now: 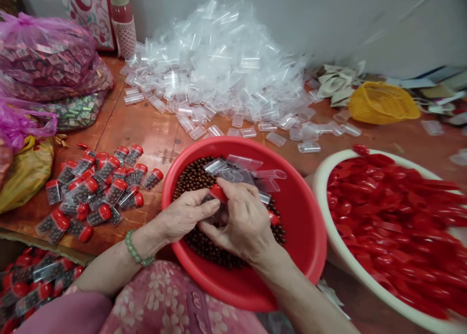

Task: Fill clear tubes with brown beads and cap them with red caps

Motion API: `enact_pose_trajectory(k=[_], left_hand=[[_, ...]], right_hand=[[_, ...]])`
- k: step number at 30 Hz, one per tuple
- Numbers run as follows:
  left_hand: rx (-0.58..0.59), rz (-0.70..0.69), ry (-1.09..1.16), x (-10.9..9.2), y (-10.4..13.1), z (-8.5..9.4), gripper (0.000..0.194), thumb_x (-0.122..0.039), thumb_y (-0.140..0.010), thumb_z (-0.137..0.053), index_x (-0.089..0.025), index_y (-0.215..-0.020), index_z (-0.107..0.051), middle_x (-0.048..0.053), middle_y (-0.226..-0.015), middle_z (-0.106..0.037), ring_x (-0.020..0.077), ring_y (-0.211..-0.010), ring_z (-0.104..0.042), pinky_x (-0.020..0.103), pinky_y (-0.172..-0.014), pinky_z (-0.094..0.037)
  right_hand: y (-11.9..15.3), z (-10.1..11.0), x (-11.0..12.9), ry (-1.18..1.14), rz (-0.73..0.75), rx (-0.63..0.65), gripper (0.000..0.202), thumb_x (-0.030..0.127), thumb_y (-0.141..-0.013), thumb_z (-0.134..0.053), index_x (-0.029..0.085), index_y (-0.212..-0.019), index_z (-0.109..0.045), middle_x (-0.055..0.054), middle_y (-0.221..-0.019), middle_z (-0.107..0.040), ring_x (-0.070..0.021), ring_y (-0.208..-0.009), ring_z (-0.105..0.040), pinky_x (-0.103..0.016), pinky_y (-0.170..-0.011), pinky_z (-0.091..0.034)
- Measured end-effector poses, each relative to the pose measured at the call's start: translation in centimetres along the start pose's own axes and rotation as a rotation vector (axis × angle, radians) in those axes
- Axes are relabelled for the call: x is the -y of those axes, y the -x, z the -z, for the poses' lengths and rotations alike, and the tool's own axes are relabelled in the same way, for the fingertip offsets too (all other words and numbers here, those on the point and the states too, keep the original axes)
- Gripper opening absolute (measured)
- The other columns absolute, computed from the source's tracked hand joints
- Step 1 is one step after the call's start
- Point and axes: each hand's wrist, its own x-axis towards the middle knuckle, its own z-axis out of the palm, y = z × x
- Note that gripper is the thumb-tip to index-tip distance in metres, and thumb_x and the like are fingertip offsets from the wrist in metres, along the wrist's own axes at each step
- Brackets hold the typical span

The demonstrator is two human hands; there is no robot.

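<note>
Over a red basin [299,241], my left hand [188,212] and my right hand [242,217] meet around one small clear plastic container with a red cap [218,193]. The fingers of both hands are closed on it, and they hide most of its body. Dark brown beads [195,178] fill the bottom of the basin beneath my hands. Several clear plastic tubes [242,163] lie on the beads, just beyond my right hand. Another red cap [273,218] shows beside my right wrist.
Filled red-capped containers [105,188] are heaped on the wooden table [153,130] at left, more in a box below. A pile of clear tubes [226,66] lies behind. A white basin [321,178] of red caps [394,227], a yellow basket [383,103] and purple bags [47,57] stand around.
</note>
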Motion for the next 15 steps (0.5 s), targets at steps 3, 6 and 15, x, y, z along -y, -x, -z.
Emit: enact_pose_trajectory(k=[3, 6, 15], left_hand=[[0.0, 0.036, -0.022, 0.1, 0.2, 0.1, 0.04, -0.049, -0.072, -0.076, -0.013, -0.076, -0.059, -0.001, -0.073, -0.055, 0.0087, -0.069, -0.048, 0.023, -0.071, -0.041], [0.017, 0.071, -0.036, 0.1, 0.3, 0.1, 0.042, -0.048, -0.069, -0.078, -0.012, -0.081, -0.061, 0.0, -0.077, -0.058, 0.0082, -0.07, -0.051, 0.021, -0.071, -0.041], [-0.238, 0.117, 0.12, 0.5, -1.1, -0.4, 0.05, -0.058, -0.089, -0.048, -0.012, -0.086, -0.066, 0.004, -0.065, -0.063, 0.0134, -0.059, -0.057, 0.027, -0.062, -0.048]], right_hand=[[0.0, 0.3, -0.5, 0.017, 0.055, -0.015, 0.07, 0.037, -0.078, -0.06, 0.012, -0.139, -0.036, -0.014, -0.095, -0.066, -0.0276, -0.081, -0.064, -0.049, -0.082, -0.05], [0.1, 0.5, -0.5, 0.004, 0.074, -0.029, 0.068, 0.04, -0.077, -0.062, 0.012, -0.135, -0.039, -0.014, -0.093, -0.066, -0.0265, -0.079, -0.064, -0.048, -0.084, -0.05], [-0.2, 0.6, 0.4, 0.02, 0.031, 0.15, 0.07, 0.041, -0.086, -0.058, 0.008, -0.142, -0.03, -0.023, -0.114, -0.059, -0.0351, -0.102, -0.059, -0.048, -0.081, -0.049]])
